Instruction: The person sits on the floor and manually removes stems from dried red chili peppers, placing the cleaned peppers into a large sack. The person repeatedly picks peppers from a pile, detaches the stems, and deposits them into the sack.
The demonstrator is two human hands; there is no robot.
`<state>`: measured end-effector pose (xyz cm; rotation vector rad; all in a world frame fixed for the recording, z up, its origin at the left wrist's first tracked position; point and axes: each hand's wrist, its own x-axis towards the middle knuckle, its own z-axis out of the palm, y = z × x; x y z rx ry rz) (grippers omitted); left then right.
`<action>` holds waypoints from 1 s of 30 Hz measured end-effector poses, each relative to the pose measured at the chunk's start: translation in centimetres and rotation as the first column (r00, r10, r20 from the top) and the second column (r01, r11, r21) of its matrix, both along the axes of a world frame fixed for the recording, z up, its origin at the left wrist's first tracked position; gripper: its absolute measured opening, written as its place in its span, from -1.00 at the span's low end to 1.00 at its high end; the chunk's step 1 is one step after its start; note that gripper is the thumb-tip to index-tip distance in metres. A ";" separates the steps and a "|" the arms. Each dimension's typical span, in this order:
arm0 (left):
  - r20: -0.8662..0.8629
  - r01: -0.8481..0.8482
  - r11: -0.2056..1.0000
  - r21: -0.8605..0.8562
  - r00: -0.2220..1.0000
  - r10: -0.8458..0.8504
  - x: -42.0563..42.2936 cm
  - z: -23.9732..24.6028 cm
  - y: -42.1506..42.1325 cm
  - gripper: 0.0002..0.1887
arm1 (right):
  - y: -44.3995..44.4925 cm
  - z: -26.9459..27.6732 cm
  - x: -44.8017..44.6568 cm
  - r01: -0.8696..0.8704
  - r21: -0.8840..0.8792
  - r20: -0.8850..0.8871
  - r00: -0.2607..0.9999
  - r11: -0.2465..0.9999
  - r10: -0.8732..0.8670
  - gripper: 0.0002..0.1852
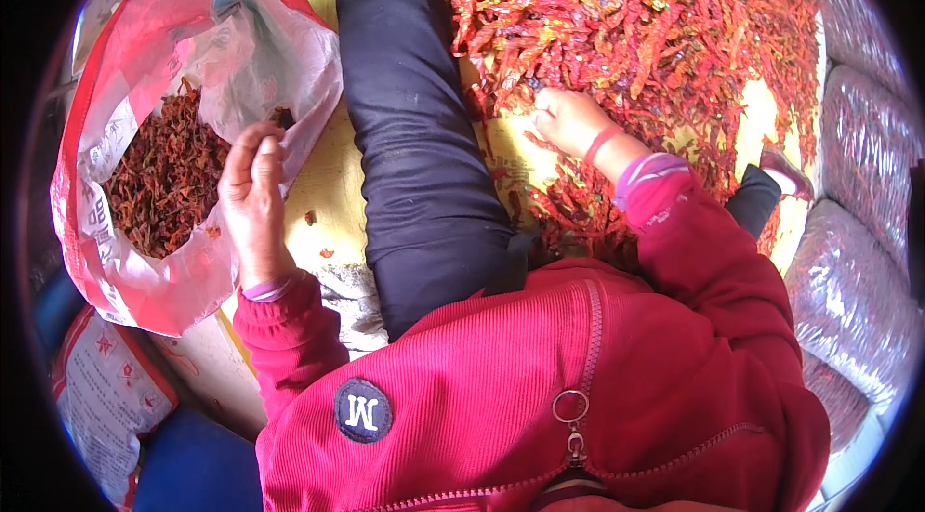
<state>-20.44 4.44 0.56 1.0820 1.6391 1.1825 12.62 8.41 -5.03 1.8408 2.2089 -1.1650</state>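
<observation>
My left hand [253, 201] is raised at the near right rim of a red and white woven plastic sack [191, 310]. Its thumb and fingers are pinched together, with a dark dried chili piece [282, 117] at their tips. Inside the sack's open mouth lies a heap of dark red-brown dried chili scraps [170, 172]. Across my lap, my right hand [567, 120] rests at the near edge of a large spread of bright red dried chilies [614, 13]. Its fingers are curled, and whatever they may hold is hidden.
My leg in dark trousers [412, 122] stretches between sack and chilies over a yellow sheet [318, 223]. Clear bags packed with chilies [853, 281] line the right side. A shoe [786, 172] shows at the right. Another printed sack [108, 396] lies lower left, beside something blue [195, 461].
</observation>
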 end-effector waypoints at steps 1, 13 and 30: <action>0.044 0.033 0.999 -0.025 0.999 -0.032 0.7 -0.1 -0.3 -0.83 | -0.6 0.4 0.7 0.028 -0.064 -0.031 0.999 0.998 -0.030 -0.83; -0.039 0.751 0.638 0.169 0.652 -0.757 13.1 1.4 -4.3 -0.88 | -7.1 3.1 6.8 0.004 -0.284 -0.218 0.974 0.959 -0.069 -0.84; 0.371 0.745 0.666 0.041 0.607 -0.702 12.8 -0.9 -3.8 -0.85 | 0.3 -1.5 -3.4 -0.272 0.043 0.070 0.961 0.961 0.269 -0.84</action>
